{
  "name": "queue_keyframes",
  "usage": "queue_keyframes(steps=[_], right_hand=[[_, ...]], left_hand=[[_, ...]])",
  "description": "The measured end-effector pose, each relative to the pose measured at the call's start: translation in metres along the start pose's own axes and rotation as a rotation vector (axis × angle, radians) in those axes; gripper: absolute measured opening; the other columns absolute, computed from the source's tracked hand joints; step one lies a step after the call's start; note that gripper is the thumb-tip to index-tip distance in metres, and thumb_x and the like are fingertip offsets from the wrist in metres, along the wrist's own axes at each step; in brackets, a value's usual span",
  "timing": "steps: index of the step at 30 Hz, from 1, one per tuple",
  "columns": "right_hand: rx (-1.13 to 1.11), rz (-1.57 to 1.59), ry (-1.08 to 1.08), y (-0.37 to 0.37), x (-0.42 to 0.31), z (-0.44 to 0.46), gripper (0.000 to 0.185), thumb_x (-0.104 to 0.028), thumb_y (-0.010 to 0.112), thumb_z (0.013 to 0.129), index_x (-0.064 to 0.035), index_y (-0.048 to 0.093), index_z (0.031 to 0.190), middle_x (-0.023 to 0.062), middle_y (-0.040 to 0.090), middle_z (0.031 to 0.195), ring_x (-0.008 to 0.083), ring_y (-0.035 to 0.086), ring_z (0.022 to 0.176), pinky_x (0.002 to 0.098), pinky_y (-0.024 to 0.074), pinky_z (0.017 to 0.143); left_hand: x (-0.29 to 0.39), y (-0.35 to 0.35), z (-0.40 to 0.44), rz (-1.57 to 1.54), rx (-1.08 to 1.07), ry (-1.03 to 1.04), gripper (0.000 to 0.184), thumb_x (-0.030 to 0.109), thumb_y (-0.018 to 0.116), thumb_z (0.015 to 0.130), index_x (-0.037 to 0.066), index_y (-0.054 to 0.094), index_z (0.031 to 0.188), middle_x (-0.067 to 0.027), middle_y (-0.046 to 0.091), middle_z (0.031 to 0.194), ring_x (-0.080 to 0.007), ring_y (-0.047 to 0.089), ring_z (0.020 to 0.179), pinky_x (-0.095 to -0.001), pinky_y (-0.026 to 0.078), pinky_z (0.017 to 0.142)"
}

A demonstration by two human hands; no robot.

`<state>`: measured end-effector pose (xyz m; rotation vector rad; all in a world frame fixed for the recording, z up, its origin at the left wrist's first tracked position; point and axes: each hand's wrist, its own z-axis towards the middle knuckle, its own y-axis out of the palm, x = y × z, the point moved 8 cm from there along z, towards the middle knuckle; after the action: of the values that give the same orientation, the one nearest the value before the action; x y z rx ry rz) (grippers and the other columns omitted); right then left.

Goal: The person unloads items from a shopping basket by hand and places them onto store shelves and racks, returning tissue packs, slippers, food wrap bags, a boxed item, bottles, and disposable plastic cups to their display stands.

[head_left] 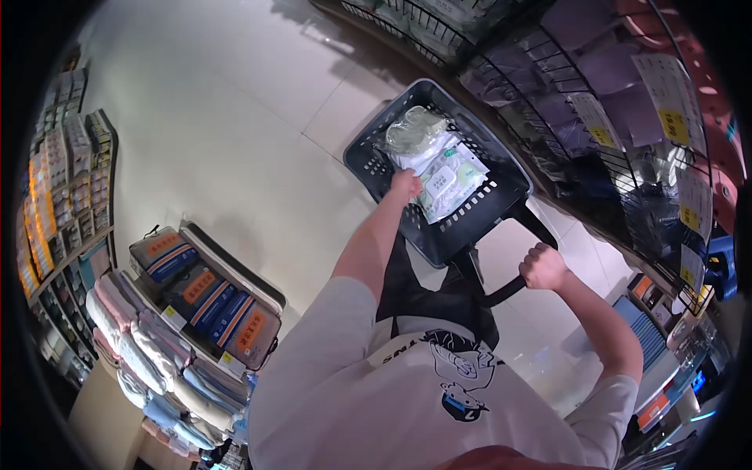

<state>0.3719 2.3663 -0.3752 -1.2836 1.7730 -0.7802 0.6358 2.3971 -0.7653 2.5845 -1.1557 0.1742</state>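
The white pack (453, 185) lies in the dark basket (507, 188) at 1 o'clock, perhaps flat so it won't slide. The left hand (406, 185) is at the pack's 9 o'clock edge; I can't tell if it grips. The right hand (544, 267), at 3 o'clock, curls tight around the black handle (503, 293), probably to keep the basket steady.

There are two hands (405, 185) (544, 268), one basket (509, 178), one handle (505, 293) and one shirt (376, 403).

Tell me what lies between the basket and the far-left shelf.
Bare pale floor separates the basket from that shelf, as the head view shows.
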Motion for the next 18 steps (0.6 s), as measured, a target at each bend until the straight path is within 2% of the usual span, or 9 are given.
queue_keyframes(steps=[3, 4, 9, 11, 12, 13, 15, 16, 18], right_hand=[[0.100, 0.054, 0.011, -0.012, 0.003, 0.010, 0.016, -0.025, 0.063, 0.060, -0.0121, 0.054, 0.057, 0.0027, 0.053, 0.058, 0.0214, 0.059, 0.059, 0.0347, 0.0493, 0.064], [0.131, 0.027, 0.004, -0.015, 0.004, 0.015, 0.018, -0.026, 0.062, 0.059, -0.0121, 0.052, 0.056, 0.0020, 0.050, 0.057, 0.0204, 0.056, 0.057, 0.0343, 0.0479, 0.061], [0.116, 0.027, 0.034, -0.024, 0.016, 0.037, 0.017, -0.025, 0.061, 0.055, -0.0131, 0.049, 0.054, 0.0004, 0.046, 0.056, 0.0180, 0.051, 0.054, 0.0322, 0.0451, 0.058], [0.143, 0.030, 0.052, -0.027, 0.022, 0.043, 0.016, -0.023, 0.061, 0.054, -0.0134, 0.048, 0.054, -0.0003, 0.044, 0.055, 0.0172, 0.051, 0.054, 0.0312, 0.0447, 0.057], [0.161, 0.028, 0.053, -0.027, 0.025, 0.046, 0.016, -0.022, 0.061, 0.053, -0.0137, 0.048, 0.054, -0.0010, 0.044, 0.056, 0.0168, 0.051, 0.054, 0.0307, 0.0442, 0.057], [0.153, 0.034, 0.066, -0.025, 0.029, 0.049, 0.016, -0.022, 0.061, 0.053, -0.0137, 0.048, 0.054, -0.0010, 0.044, 0.056, 0.0168, 0.051, 0.054, 0.0307, 0.0442, 0.057], [0.223, -0.001, 0.043, -0.029, 0.029, 0.052, 0.017, -0.023, 0.062, 0.053, -0.0136, 0.047, 0.055, -0.0012, 0.044, 0.057, 0.0167, 0.051, 0.055, 0.0308, 0.0438, 0.056], [0.137, 0.034, 0.042, -0.018, 0.028, 0.045, 0.017, -0.023, 0.062, 0.053, -0.0133, 0.048, 0.055, -0.0011, 0.045, 0.058, 0.0169, 0.051, 0.055, 0.0314, 0.0439, 0.056], [0.101, 0.037, 0.044, -0.008, 0.027, 0.039, 0.017, -0.023, 0.063, 0.054, -0.0131, 0.049, 0.055, -0.0011, 0.046, 0.058, 0.0171, 0.052, 0.056, 0.0317, 0.0442, 0.056]], left_hand=[[0.027, -0.021, 0.081, 0.103, 0.084, -0.011, 0.038, 0.036, 0.054, 0.099, 0.008, 0.058, 0.123, -0.0074, 0.072, 0.106, -0.0233, 0.070, 0.093, -0.0413, 0.052, 0.078], [0.031, -0.012, 0.098, 0.016, 0.039, -0.100, 0.053, 0.043, 0.055, 0.099, 0.007, 0.049, 0.138, -0.0135, 0.066, 0.126, -0.0293, 0.068, 0.106, -0.0454, 0.052, 0.089], [0.007, 0.031, 0.175, -0.322, -0.013, -0.364, 0.076, 0.054, 0.061, 0.094, 0.010, 0.034, 0.150, -0.0212, 0.044, 0.141, -0.0398, 0.055, 0.123, -0.0533, 0.046, 0.106], [0.013, 0.045, 0.198, -0.542, 0.013, -0.292, 0.086, 0.056, 0.068, 0.088, 0.010, 0.034, 0.151, -0.0188, 0.045, 0.138, -0.0386, 0.054, 0.122, -0.0557, 0.051, 0.097], [0.018, 0.045, 0.198, -0.587, 0.106, -0.274, 0.085, 0.056, 0.069, 0.087, 0.012, 0.034, 0.151, -0.0178, 0.045, 0.136, -0.0368, 0.052, 0.122, -0.0529, 0.052, 0.099], [0.021, 0.044, 0.203, -0.578, 0.124, -0.262, 0.085, 0.055, 0.071, 0.086, 0.014, 0.034, 0.150, -0.0160, 0.047, 0.132, -0.0362, 0.056, 0.117, -0.0469, 0.056, 0.090], [0.025, 0.045, 0.213, -0.597, 0.038, -0.388, 0.083, 0.051, 0.071, 0.087, 0.010, 0.034, 0.148, -0.0135, 0.050, 0.127, -0.0294, 0.063, 0.106, -0.0364, 0.055, 0.072], [0.023, 0.040, 0.226, -0.583, 0.037, -0.405, 0.083, 0.051, 0.071, 0.087, 0.010, 0.034, 0.148, -0.0135, 0.050, 0.127, -0.0294, 0.063, 0.106, -0.0364, 0.055, 0.072], [0.030, 0.036, 0.242, -0.661, 0.028, -0.409, 0.078, 0.047, 0.070, 0.087, 0.008, 0.034, 0.145, -0.0113, 0.053, 0.122, -0.0214, 0.067, 0.093, -0.0302, 0.046, 0.058]])
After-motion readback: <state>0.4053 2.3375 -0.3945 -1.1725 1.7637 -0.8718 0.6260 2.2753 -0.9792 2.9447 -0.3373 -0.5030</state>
